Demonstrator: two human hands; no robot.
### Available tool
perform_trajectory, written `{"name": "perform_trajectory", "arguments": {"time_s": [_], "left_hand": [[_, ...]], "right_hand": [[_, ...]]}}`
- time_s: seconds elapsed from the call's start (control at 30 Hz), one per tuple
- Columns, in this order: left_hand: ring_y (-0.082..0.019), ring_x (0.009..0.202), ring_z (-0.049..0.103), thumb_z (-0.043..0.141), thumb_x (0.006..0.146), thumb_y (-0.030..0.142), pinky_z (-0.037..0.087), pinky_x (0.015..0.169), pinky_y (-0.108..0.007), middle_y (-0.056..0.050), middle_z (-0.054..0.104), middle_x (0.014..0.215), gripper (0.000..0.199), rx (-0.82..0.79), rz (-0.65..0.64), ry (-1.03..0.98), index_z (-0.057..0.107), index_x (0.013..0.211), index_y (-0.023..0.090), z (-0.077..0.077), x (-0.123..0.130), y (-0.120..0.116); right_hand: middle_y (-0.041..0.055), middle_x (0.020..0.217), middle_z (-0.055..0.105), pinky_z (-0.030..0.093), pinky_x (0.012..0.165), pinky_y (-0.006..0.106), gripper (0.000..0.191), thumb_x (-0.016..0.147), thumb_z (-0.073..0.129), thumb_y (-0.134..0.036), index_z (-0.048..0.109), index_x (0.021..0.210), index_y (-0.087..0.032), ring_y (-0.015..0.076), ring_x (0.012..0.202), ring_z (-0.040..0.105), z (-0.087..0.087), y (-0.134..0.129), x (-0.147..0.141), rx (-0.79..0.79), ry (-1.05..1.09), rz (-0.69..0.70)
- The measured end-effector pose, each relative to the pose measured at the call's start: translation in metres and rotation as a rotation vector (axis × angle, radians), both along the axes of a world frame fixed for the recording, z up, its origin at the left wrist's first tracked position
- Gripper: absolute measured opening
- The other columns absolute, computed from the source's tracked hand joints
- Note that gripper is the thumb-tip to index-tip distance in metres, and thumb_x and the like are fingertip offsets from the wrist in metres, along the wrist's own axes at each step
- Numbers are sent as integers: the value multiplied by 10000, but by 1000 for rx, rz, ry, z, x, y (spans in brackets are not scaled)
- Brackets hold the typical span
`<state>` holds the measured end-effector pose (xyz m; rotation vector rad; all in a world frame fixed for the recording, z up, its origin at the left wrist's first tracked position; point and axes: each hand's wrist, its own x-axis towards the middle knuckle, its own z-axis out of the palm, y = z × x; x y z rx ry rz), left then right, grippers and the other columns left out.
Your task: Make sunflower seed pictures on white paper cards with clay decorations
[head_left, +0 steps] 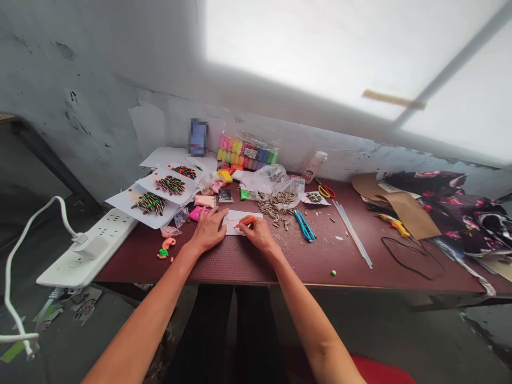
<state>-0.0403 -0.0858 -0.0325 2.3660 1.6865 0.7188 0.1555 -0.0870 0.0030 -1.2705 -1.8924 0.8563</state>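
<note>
A small white sheet of paper (234, 228) lies on the dark red table, with a thin orange line on it. My left hand (208, 229) rests flat on its left side, fingers stretched out. An orange pen (248, 220) is pinched in the fingers of my right hand (258, 233), over the right part of the sheet; its tip is too small to make out. Close behind my left hand are a pink clay packet (198, 213) and a paler packet (205, 201). Striped sunflower seeds (276, 205) are heaped beyond my right hand.
A blue utility knife (304, 226), scissors (326, 190), glue sticks (352, 233) and a glue gun (396, 225) lie to the right. Seed-covered paper sheets (150, 204) and a power strip (90, 250) are left. Clay packs (248, 153) and a bottle (315, 166) stand behind.
</note>
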Motion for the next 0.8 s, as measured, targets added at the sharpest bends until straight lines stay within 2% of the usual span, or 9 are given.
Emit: {"name": "perform_trajectory", "arguments": {"time_s": [0.3,0.5,0.67,0.8], "left_hand": [[-305,1388,490,449,853,242,161,1244,-582,-99,637,1404,532,12,3,1,574,1369,216,-1,0,0],[-313,1397,475,460,845,241,158,1240,-599,-96,638,1400,556,11,5,-8,565,1390,235,-2,0,0],[-312,1393,480,452,852,244,158,1244,-589,-114,639,1394,551,21,-4,0,568,1389,198,-3,-1,0],[-318,1393,476,454,852,241,175,1234,-604,-111,643,1389,553,6,-1,-6,563,1393,212,-3,-1,1]], "right_hand": [[35,849,774,425,648,231,214,825,617,-128,806,748,-193,128,679,627,3,-8,18,-21,-50,-35],[24,797,767,384,569,220,186,815,624,-180,797,746,-184,99,569,552,1,-9,32,-24,-69,-75],[41,796,770,434,615,222,179,803,620,-184,789,745,-175,132,657,633,1,-9,41,-37,-21,-100],[47,766,764,455,634,230,198,797,600,-180,775,704,-174,146,668,656,1,-7,47,-41,-14,-114]]}}
